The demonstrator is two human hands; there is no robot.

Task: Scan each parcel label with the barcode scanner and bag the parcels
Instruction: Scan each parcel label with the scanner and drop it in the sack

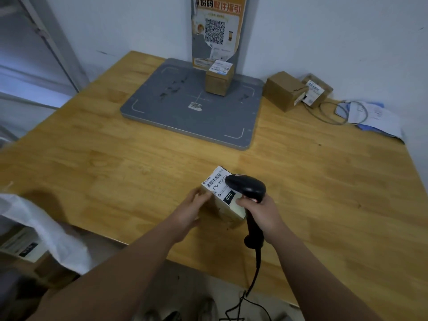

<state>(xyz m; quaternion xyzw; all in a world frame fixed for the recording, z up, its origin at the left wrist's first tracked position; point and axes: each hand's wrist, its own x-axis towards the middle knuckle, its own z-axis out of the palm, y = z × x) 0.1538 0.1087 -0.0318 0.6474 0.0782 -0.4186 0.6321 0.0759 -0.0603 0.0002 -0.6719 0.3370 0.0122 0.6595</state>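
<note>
**Watch the Cord and the Aim**

The black cord [254, 272] hangs over the near edge of the table [104, 163] and drops down below it. If it catches on that edge, it could tug the barcode scanner [249, 187] off its mark. The white bag [44, 225] droops off the near left corner, well apart from the hands. Carrying a parcel over to it is a chance to drop it.

Close to the near edge, the left hand [193, 208] curls round the left side of the parcel [222, 212] and holds it. The right hand [261, 213] is wrapped tight round the scanner's handle. The scanner's head sits very near the label [218, 183] and hides part of it. The stripes lie up and to the left of the head, so the beam may miss them or be too close to read.

Farther back, a second parcel [217, 82] waits on the grey plate [176, 117]. Two more parcels [283, 90] sit by the far right corner. With so many alike, one might get bagged without a scan.
</note>
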